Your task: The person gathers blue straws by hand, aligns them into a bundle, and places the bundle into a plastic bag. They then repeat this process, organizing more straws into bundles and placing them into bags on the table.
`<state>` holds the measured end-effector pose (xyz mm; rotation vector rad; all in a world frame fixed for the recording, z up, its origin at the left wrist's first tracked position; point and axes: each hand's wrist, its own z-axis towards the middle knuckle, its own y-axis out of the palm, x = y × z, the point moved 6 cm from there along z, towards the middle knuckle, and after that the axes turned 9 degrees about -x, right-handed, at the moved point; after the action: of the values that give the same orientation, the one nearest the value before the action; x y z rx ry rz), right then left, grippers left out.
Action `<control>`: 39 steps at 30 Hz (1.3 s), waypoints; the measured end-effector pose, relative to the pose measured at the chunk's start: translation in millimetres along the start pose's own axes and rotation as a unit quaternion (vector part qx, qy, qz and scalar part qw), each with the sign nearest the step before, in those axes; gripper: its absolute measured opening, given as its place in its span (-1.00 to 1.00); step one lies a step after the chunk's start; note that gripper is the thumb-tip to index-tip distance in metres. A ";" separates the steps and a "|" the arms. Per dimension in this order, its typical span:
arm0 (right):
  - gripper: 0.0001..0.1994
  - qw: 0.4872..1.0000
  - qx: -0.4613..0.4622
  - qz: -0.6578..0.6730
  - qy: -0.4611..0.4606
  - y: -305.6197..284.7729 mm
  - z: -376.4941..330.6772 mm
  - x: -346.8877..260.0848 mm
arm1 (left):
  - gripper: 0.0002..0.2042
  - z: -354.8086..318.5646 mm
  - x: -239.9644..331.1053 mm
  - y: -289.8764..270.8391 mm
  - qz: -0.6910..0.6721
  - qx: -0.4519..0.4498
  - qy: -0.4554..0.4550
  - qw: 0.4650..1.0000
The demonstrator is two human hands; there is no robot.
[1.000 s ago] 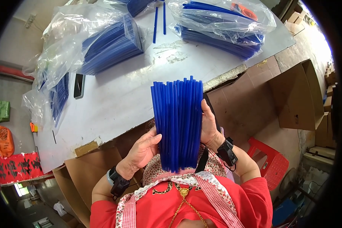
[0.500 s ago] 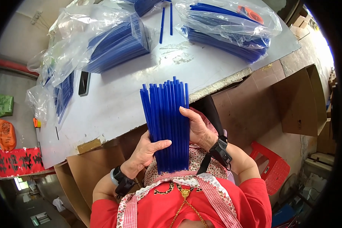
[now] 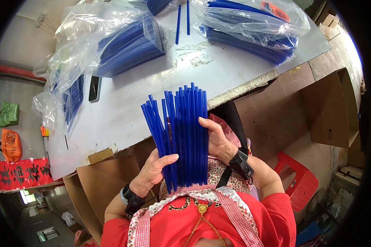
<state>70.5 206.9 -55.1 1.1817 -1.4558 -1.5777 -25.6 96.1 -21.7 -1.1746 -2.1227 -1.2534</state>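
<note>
Left grip: In the lower middle of the frame, curled around the left side of the blue sticks. It is part open, filled by the bunch, with its thumb across the front.
Right grip: A bit higher in the frame, cupped on the right side of the bunch, thumb at the front edge. It is part open and full of sticks too. The fingers behind are hidden, so I can't tell how hard it squeezes.
Blue sticks: In the middle of the frame, between the 2 grips, pointing up the frame. The left ones lean out at the top and leave a gap. The tops are bumpy.
Holding them well: I think soft, even pushes from the 2 sides work best. Too loose and the leaning sticks may slip out; too hard and some may bend. The left thumb should mind those.
Apron: Flowery, close by the bottom ends.
Counter: White, across the upper frame, with 2 loose sticks at the top middle.
Clear bags: Upper left and upper right, with more blue sticks inside.
</note>
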 end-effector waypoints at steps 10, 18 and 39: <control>-0.36 0.998 -0.047 0.030 0.013 -6.6 -1.1 6.0 | -0.55 -2.2 -11.0 -6.5 0.006 0.016 0.024 1.000; -0.27 0.999 -0.044 0.001 0.020 -7.3 -2.1 6.2 | -0.62 -5.9 -8.7 -1.1 -0.018 0.027 0.043 0.999; -0.22 0.999 -0.028 -0.020 0.014 -13.0 -5.0 5.9 | -0.57 -8.3 -10.1 2.2 -0.027 0.028 0.036 0.999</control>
<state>74.3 201.6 -68.7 1.2015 -1.3694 -1.6124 -18.7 84.9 -23.3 -1.0406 -2.1355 -1.2318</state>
